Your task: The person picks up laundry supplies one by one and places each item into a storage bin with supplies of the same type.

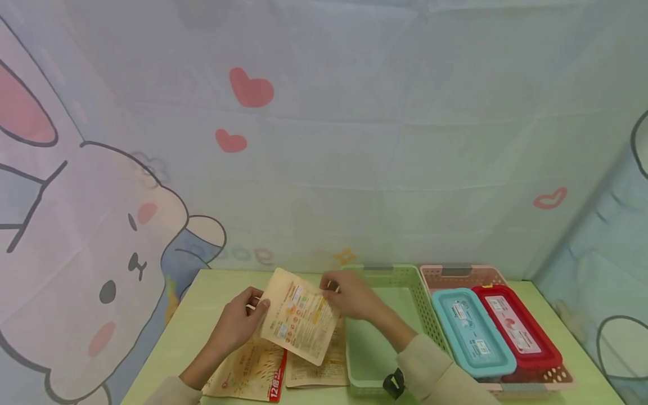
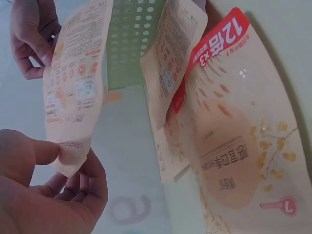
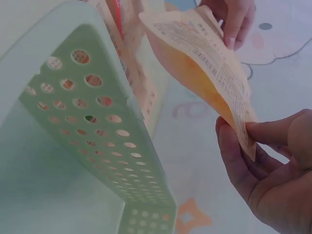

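Both hands hold up a flat tan paper-like pouch (image 1: 301, 320) covered in small print. My left hand (image 1: 239, 318) pinches its left edge between thumb and fingers. At the opposite edge, near the upper corner, my right hand (image 1: 353, 293) pinches it the same way. In the right wrist view the pouch (image 3: 209, 63) bows apart along one side and shows an orange-yellow surface inside. Below it on the table lie a tan pouch with a red strip (image 1: 248, 371) and another printed tan pouch (image 1: 324, 368), partly covered by the held one.
A green perforated basket (image 1: 430, 315) stands right of the pouches, under my right forearm. Beside it, a pink basket (image 1: 562, 378) holds a blue-lidded box (image 1: 473, 332) and a red-lidded box (image 1: 518, 329). A printed cloth (image 1: 354, 169) hangs behind the light green table (image 1: 194, 315).
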### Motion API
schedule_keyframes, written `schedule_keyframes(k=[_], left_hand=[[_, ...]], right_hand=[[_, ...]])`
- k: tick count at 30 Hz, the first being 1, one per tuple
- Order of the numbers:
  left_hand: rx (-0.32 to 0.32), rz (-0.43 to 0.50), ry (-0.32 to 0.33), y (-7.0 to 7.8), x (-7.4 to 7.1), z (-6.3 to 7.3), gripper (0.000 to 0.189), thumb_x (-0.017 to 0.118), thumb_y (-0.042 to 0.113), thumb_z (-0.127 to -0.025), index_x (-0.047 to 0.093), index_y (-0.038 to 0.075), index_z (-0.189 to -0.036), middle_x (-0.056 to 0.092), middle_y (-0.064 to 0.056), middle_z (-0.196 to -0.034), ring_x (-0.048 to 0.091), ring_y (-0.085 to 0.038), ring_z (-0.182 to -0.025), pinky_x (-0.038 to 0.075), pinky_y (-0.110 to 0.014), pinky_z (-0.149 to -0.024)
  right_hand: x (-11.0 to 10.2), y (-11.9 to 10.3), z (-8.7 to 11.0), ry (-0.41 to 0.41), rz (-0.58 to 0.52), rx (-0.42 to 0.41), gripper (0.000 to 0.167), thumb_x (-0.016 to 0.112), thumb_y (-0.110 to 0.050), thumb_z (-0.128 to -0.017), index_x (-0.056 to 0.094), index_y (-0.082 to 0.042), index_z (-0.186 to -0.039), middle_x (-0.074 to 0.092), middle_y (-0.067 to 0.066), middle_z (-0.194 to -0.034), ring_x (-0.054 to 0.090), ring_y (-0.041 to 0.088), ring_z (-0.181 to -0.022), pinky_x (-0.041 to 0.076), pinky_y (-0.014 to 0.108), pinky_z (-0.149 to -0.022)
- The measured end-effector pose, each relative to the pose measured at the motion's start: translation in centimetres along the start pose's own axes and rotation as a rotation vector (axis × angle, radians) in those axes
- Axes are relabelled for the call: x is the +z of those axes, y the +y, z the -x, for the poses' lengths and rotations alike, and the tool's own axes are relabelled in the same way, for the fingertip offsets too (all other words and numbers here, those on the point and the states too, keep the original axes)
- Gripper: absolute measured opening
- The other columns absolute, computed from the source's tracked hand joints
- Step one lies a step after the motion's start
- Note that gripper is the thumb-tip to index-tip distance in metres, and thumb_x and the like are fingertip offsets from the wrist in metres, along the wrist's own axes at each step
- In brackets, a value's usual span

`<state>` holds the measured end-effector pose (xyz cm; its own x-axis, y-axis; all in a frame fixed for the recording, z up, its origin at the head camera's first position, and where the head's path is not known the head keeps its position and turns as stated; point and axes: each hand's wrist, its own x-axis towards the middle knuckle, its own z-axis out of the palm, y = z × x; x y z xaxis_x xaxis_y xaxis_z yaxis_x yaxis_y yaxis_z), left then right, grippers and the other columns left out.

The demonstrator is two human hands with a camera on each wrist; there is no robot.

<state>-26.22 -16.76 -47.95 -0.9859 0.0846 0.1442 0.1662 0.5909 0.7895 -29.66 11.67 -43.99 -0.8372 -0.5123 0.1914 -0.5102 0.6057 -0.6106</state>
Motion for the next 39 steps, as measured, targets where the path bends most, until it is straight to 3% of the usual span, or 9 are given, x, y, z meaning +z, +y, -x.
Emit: schedule_keyframes(k=[3,7,9,14,18,28,34,39], left_hand=[[-0.05,0.103,-0.018,-0.1,0.2,-0.1,0.034,0.064,0.031,-0.109,0.065,0.002,-0.127,0.068,-0.008,-0.105,0.065,-0.018,-0.087,0.054,-0.034,-0.071],[-0.11,0.348,-0.025,-0.2,0.4,-0.5,0.038,0.063,0.032,-0.109,0.063,0.001,-0.131,0.069,-0.014,-0.113,0.069,-0.024,-0.097,0.061,-0.038,-0.081],[-0.124,0.452,-0.026,0.0,0.5,-0.7,0.038,0.064,0.03,-0.109,0.062,0.001,-0.133,0.069,-0.017,-0.117,0.072,-0.028,-0.101,0.063,-0.043,-0.085],[-0.153,0.6,-0.04,0.7,0.8,-0.7,0.04,0.065,0.025,-0.109,0.055,0.001,-0.14,0.065,-0.02,-0.124,0.071,-0.029,-0.11,0.06,-0.047,-0.096],[-0.187,0.69,-0.065,1.1,1.4,-0.4,0.044,0.064,0.018,-0.108,0.05,0.002,-0.146,0.065,-0.02,-0.129,0.071,-0.027,-0.111,0.059,-0.045,-0.098],[-0.166,0.719,-0.145,2.4,2.8,0.2,0.048,0.065,0.009,-0.107,0.048,0.001,-0.151,0.063,-0.019,-0.133,0.069,-0.026,-0.114,0.06,-0.039,-0.094],[-0.159,0.679,-0.078,3.0,3.0,0.1,0.044,0.065,0.005,-0.106,0.053,0.003,-0.148,0.063,-0.017,-0.13,0.068,-0.026,-0.111,0.061,-0.041,-0.091],[-0.124,0.636,-0.042,3.7,2.8,-0.4,0.036,0.065,0.007,-0.106,0.058,0.005,-0.141,0.064,-0.016,-0.126,0.066,-0.028,-0.114,0.061,-0.042,-0.092]], right_hand=[[-0.3,0.1,0.1,0.019,-0.018,0.018,0.008,0.063,-0.007,-0.106,0.07,-0.011,-0.104,0.072,0.005,-0.099,0.069,0.02,-0.087,0.058,0.036,-0.069],[-0.6,0.2,0.1,0.054,-0.098,0.051,0.009,0.063,-0.007,-0.107,0.069,-0.01,-0.103,0.071,0.007,-0.1,0.069,0.017,-0.082,0.059,0.031,-0.059],[-0.8,0.2,0.1,0.08,-0.154,0.059,0.009,0.063,-0.006,-0.107,0.069,-0.009,-0.102,0.07,0.007,-0.099,0.069,0.017,-0.078,0.06,0.035,-0.056],[-1.1,0.1,0.1,0.157,-0.251,0.08,0.007,0.063,-0.006,-0.106,0.07,-0.007,-0.105,0.068,0.008,-0.099,0.068,0.017,-0.075,0.061,0.039,-0.055],[-1.4,-0.3,0.2,0.211,-0.298,0.102,0.006,0.063,-0.006,-0.106,0.069,-0.006,-0.108,0.068,0.009,-0.101,0.068,0.019,-0.077,0.059,0.034,-0.054],[-1.7,-0.7,-0.1,0.271,-0.368,0.113,0.005,0.064,-0.005,-0.105,0.069,-0.008,-0.106,0.07,0.009,-0.099,0.069,0.019,-0.076,0.058,0.032,-0.055],[-1.7,-0.6,0.0,0.284,-0.393,0.087,0.005,0.065,-0.005,-0.105,0.07,-0.006,-0.106,0.071,0.01,-0.097,0.068,0.019,-0.075,0.059,0.032,-0.056],[-2.0,-0.4,0.2,0.296,-0.445,0.097,0.008,0.064,-0.007,-0.106,0.069,-0.006,-0.112,0.071,0.009,-0.102,0.069,0.021,-0.08,0.063,0.041,-0.062]])
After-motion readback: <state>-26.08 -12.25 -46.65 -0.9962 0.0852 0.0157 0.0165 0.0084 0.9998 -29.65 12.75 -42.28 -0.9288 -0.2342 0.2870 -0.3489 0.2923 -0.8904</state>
